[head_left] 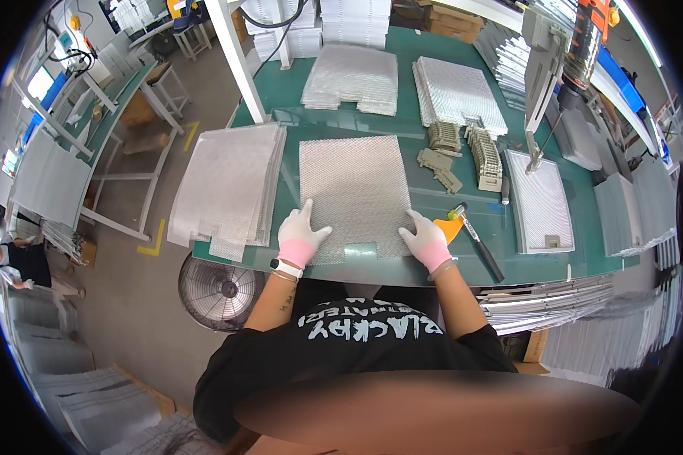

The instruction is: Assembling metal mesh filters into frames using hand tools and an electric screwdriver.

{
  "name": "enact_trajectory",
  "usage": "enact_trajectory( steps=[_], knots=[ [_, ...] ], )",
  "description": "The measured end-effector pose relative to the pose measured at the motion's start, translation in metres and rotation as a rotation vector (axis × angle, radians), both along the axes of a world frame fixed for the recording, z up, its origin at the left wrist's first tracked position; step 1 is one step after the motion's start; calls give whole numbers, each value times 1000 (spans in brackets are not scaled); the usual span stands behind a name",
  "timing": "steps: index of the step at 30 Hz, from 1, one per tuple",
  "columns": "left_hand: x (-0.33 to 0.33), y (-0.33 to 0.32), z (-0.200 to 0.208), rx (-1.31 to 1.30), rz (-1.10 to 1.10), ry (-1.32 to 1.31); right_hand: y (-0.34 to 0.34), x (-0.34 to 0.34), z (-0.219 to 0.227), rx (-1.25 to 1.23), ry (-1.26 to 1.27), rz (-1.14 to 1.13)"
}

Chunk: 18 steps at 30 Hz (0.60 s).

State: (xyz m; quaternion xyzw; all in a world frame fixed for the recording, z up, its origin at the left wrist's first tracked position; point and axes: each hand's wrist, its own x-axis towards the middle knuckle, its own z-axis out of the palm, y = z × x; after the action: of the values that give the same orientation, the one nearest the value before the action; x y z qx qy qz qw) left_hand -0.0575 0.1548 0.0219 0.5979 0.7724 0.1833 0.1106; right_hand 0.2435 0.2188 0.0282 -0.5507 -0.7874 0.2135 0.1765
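A silver mesh sheet (357,189) with a rectangular notch in its near edge lies flat on the green table in front of me. My left hand (302,233), in a white glove with a pink cuff, rests at the sheet's near left edge with thumb and fingers apart. At the opposite edge my right hand (426,239), gloved the same way, touches the sheet with its thumb spread toward the middle. Right of that hand lie an orange piece (450,228) and a hammer (481,244) with a dark grip.
Mesh sheet stacks stand at left (228,182), back (353,76) and back right (459,91). Beige plastic parts (484,159) sit near a screwdriver (505,189). A power driver (584,53) hangs over a framed panel (540,205). A floor fan (221,290) stands at left.
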Motion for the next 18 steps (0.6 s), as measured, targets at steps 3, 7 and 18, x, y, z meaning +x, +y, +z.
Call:
enact_trajectory(
  steps=[3,7,18],
  knots=[
    [10,4,40,-138,80,17,7,-2,19,-84,-88,-26],
    [-5,7,26,58,-117,262,69,30,29,308,-67,-207],
    [36,-74,53,282,-211,300,134,62,4,223,-903,52]
  ],
)
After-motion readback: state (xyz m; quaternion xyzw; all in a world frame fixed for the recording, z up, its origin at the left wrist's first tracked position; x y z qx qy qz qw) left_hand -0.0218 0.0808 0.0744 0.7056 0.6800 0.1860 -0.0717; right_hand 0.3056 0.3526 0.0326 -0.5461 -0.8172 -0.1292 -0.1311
